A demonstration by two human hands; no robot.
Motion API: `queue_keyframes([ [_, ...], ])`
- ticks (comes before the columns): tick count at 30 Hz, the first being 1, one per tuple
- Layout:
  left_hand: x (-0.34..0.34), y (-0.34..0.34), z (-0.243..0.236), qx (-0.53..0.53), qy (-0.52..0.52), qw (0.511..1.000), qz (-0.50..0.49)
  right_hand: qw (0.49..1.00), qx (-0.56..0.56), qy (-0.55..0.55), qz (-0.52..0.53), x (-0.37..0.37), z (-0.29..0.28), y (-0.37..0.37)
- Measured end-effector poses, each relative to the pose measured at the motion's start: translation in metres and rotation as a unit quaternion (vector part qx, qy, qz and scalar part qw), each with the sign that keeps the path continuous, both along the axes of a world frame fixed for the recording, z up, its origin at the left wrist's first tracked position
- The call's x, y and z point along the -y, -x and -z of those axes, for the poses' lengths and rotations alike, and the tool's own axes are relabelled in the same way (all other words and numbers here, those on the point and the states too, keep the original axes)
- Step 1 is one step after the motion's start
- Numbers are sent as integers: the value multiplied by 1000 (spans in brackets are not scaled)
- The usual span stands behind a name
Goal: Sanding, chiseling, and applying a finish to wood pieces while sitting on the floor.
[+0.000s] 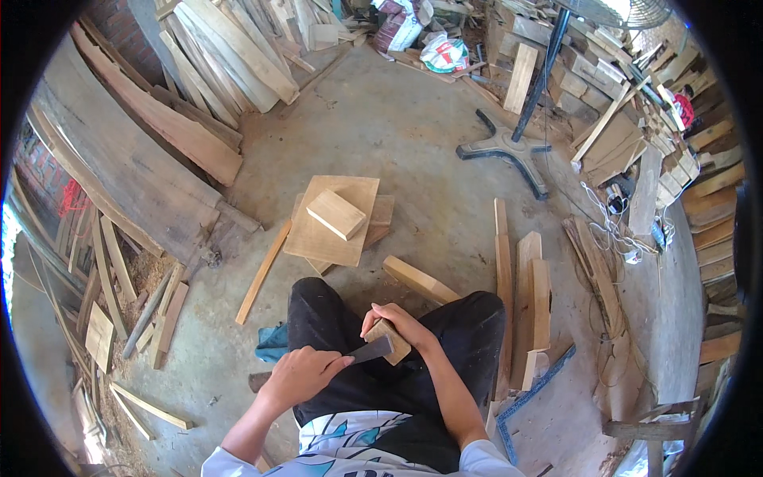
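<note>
Over my lap, my left hand (304, 379) is closed around a broad-bladed chisel (373, 350). Its flat dark blade points right, and its brown handle end sticks out left of the hand. A small wooden block (395, 350) is gripped in my right hand (403, 322), fingers curled over its far side. The blade's square end lies over the block's left part; whether it touches cannot be told. Beyond my knees, a thicker wooden block (338, 213) rests on a square thin board (334, 246), which lies on more wood pieces.
A wooden bar (419, 278) lies before my right knee, and a thin strip (262, 274) lies left. Long timbers (524, 302) and a blue carpenter's square (536, 389) are at my right. Ahead right stands a fan base (509, 149). Planks (135, 151) lean at left.
</note>
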State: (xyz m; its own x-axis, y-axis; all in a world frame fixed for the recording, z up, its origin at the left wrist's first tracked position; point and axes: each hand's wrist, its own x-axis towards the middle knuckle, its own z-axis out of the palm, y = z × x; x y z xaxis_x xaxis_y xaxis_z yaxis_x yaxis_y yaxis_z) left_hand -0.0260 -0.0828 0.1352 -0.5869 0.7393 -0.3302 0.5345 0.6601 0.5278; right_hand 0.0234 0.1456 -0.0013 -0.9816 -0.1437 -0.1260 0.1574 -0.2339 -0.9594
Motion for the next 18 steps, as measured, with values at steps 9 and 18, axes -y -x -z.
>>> queue_keyframes([
  [9, -21, 20, 13, -96, -12, 989, 112, 1000, 0, -5, -19, 0, 5, 1],
  [18, -33, 54, 0, -159, 17, 965, 208, 1000, -11, -16, 4, 1, 13, 2],
])
